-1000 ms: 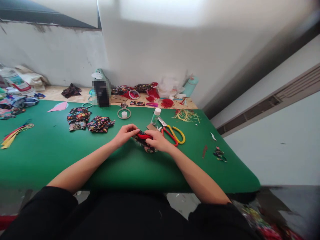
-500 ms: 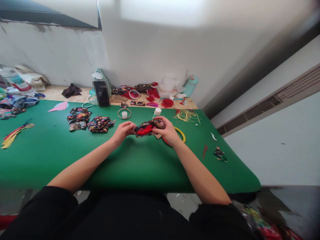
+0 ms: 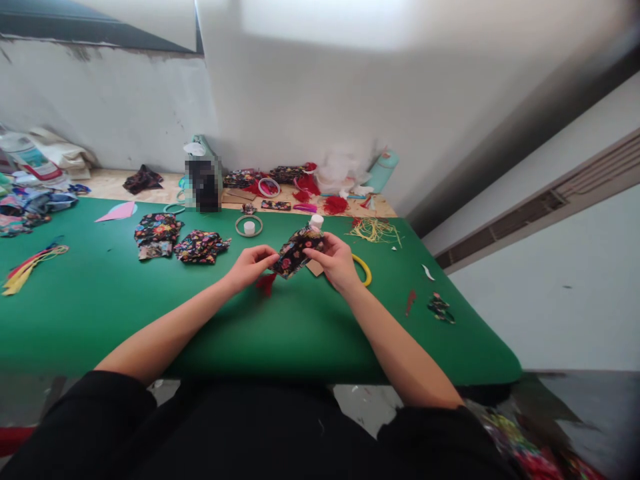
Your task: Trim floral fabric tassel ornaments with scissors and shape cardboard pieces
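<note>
A black floral cloth piece (image 3: 296,253) is held up over the green table, tilted with its right end higher. My left hand (image 3: 254,264) pinches its left end. My right hand (image 3: 336,261) grips the right end between thumb and fingers. A red tassel (image 3: 267,285) hangs below the cloth near my left fingertips. Behind the cloth stands a bottle with a white cap (image 3: 317,222). Beside my right hand lies a yellow ring (image 3: 367,270), partly hidden by it. A small brown card (image 3: 315,267) shows under the cloth's right side.
Floral cloth stacks (image 3: 201,247) lie left on the green table (image 3: 125,320). A metal ring (image 3: 249,226) surrounds a white cap. Pale yellow strings (image 3: 375,231) are at the right, cloth scraps (image 3: 440,308) nearer the right edge. Red tassels (image 3: 336,205) and a teal bottle (image 3: 383,171) line the back.
The cloth has turned from a folded shape with red showing in its middle to a flatter, tilted floral face. The red tassel now hangs below its left end. Both hands still hold it.
</note>
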